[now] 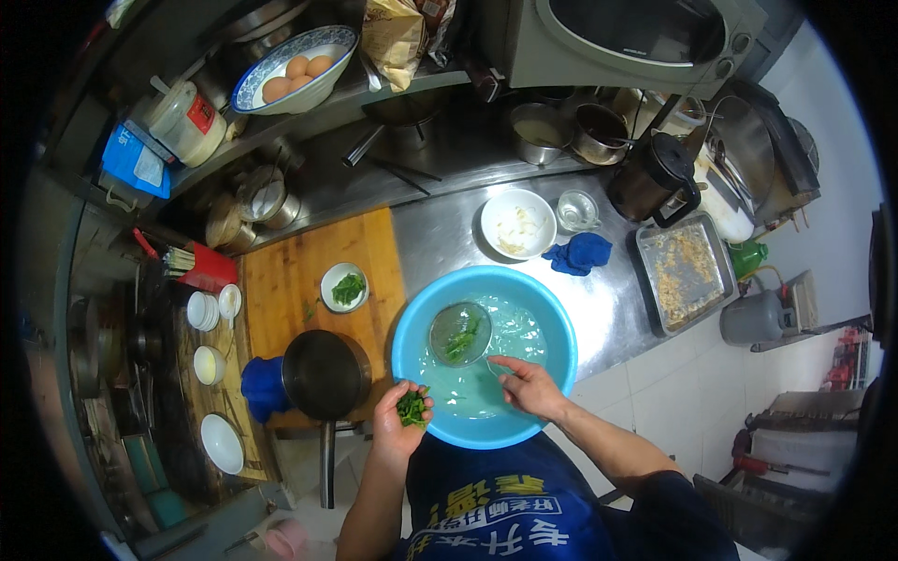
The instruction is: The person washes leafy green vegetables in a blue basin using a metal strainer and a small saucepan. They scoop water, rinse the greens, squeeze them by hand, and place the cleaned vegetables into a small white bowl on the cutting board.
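Observation:
A large blue plastic basin (561,336) of water stands at the counter's front edge. My right hand (527,386) grips the thin handle of a wire mesh strainer (443,319) over the basin. Some green leaves (461,343) lie in the strainer's bowl. Whether its underside touches the water I cannot tell. By the basin's left rim, my left hand (397,421) is cupped around a clump of green leafy vegetable (411,407). A small white bowl (327,294) holding more greens (349,288) sits on the wooden cutting board (280,280).
A dark wok (323,372) rests on the board's front edge, its handle (327,463) jutting toward me. Behind the basin are a white bowl (491,224), a glass cup (577,210) and a blue cloth (582,254). A metal tray (649,280) with crumbly food and a dark kettle (652,175) stand right.

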Demonstrator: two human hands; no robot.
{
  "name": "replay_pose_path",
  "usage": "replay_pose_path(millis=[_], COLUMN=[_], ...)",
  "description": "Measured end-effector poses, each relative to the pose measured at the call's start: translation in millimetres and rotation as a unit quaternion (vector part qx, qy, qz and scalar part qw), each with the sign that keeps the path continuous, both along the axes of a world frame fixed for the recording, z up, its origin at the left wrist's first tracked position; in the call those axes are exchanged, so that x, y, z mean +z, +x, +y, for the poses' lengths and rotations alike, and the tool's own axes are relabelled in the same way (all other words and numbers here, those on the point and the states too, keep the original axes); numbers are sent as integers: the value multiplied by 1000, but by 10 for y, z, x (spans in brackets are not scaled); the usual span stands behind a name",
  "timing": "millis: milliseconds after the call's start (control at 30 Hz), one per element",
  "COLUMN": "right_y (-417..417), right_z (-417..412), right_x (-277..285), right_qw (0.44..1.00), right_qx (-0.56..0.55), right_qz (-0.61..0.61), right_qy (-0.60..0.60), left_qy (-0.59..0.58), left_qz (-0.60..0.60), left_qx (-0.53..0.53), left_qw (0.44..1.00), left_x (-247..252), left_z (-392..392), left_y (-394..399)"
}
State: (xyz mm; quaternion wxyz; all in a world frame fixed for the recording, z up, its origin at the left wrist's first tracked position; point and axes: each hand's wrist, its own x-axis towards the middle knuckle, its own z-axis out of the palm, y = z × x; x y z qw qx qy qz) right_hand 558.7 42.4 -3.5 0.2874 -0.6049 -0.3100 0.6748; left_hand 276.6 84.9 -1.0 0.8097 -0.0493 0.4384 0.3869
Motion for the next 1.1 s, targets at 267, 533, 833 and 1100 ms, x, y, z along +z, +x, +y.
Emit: replay_pose_path(millis=[267,533,833,1100], right_y=[527,1052,746,382], right_z=[-254,-76,-166,-153], right_x=[417,1212,519,335], right_qw=[992,740,856,979], right_qx=[95,416,386,185], right_qz=[-67,-520,-237,26], right_qy=[53,90,247,-87], left_qy=[0,6,4,0], left_qz=[21,11,6,22], left_qx=[6,-3,12,18], left_qw=[1000,1000,1000,1000], left_x=[93,-14,-45,-46], left_z=[23,10,-36,-53], left_y=[-13,-32,-81,-115])
